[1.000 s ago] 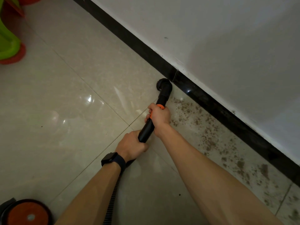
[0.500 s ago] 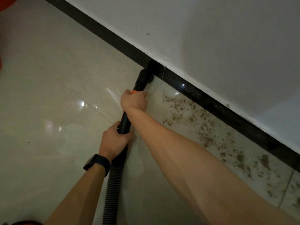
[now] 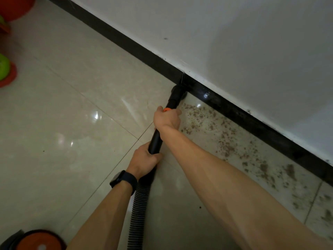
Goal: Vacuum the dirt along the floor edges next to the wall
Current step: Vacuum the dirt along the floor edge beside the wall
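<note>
A: Pale glossy floor tiles (image 3: 72, 123) were seen across most of the frame, bounded at the upper right by a black skirting board (image 3: 252, 120) under a white wall (image 3: 234, 42). What was noted of the dirt?

B: Brown dirt (image 3: 225, 141) was found scattered over the tiles along the skirting board, from the centre of the frame down to the lower right edge.

A: And where was the vacuum wand placed?

B: The black vacuum wand (image 3: 155, 141) was held slanting from the lower centre up to the middle of the frame. Its nozzle (image 3: 177, 92) was set against the skirting board at floor level, just beside the upper-left end of the dirt.

A: How was it gripped?

B: The right hand (image 3: 167, 119) was wrapped round the wand just below an orange ring (image 3: 167, 109), with its fingers (image 3: 175, 113) closed on the tube. The left hand (image 3: 144, 162), with a dark watch (image 3: 122, 178) worn at the wrist, was closed round the wand's lower end. A ribbed hose (image 3: 139, 213) was joined there and led to the bottom edge.

A: Was anything else recorded?

B: An orange-topped vacuum body (image 3: 39, 240) was partly seen in the lower left corner. Green and red objects (image 3: 4, 69) at the left edge could not be identified.
</note>
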